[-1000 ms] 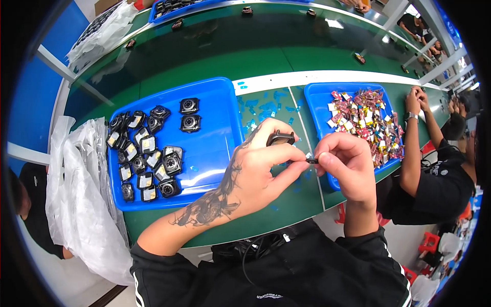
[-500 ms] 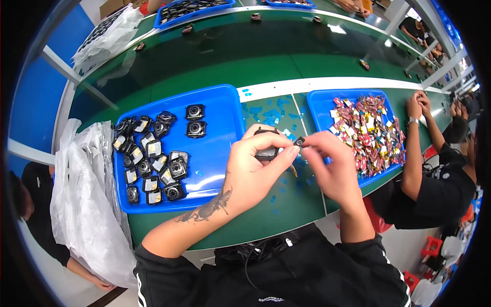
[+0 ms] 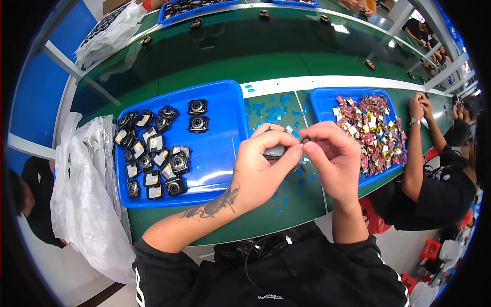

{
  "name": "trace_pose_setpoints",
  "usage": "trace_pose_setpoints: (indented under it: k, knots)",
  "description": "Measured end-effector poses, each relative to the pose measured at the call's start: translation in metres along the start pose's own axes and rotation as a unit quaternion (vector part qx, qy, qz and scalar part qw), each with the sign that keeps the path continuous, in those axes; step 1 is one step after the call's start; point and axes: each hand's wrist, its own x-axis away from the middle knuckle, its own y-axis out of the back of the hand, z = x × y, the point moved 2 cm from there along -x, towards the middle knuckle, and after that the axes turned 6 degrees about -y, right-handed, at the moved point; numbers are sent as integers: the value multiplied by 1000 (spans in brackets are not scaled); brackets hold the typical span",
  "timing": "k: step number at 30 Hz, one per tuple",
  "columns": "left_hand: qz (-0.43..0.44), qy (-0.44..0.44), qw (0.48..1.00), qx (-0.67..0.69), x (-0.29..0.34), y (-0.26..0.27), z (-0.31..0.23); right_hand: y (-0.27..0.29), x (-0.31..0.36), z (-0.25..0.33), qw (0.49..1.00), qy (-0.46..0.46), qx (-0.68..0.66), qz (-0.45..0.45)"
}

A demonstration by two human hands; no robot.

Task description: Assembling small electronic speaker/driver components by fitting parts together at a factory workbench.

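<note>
My left hand [image 3: 266,163] is curled around a dark smartwatch case [image 3: 275,151], most of it covered by the fingers. Close against it, my right hand [image 3: 335,158] pinches a small dark part [image 3: 305,139], whose kind I cannot make out; the fingertips of both hands nearly meet there. To the left lies a blue tray [image 3: 215,169] with a cluster of black watch cases [image 3: 179,162] and a separate pair of cases [image 3: 198,124] near its top. On the right, another blue tray [image 3: 321,105] is heaped with small red, white and yellow electronic parts [image 3: 365,130].
Blue film scraps [image 3: 276,110] are scattered over the green table [image 3: 230,225] between the trays. Beyond a white strip runs a green conveyor [image 3: 230,56] with spaced small assemblies. Plastic sheeting [image 3: 84,189] hangs at the left. A co-worker [image 3: 434,189] works at the right.
My right hand's fingers have closed in around the small part, which sits nearer its fingertips. Assemblies on the conveyor have shifted slightly right in view. The person at the left has drawn an arm back.
</note>
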Motion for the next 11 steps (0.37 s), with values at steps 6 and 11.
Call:
trace_pose_setpoints:
  k: [6, 11]
  knots:
    - [-13, 125, 974, 189, -4, 5, -4, 10, 4, 3, 992, 73, 52, -86]
    - [-26, 97, 964, 248, -15, 20, 5, -4, 8, 15, 993, 23, 111, -14]
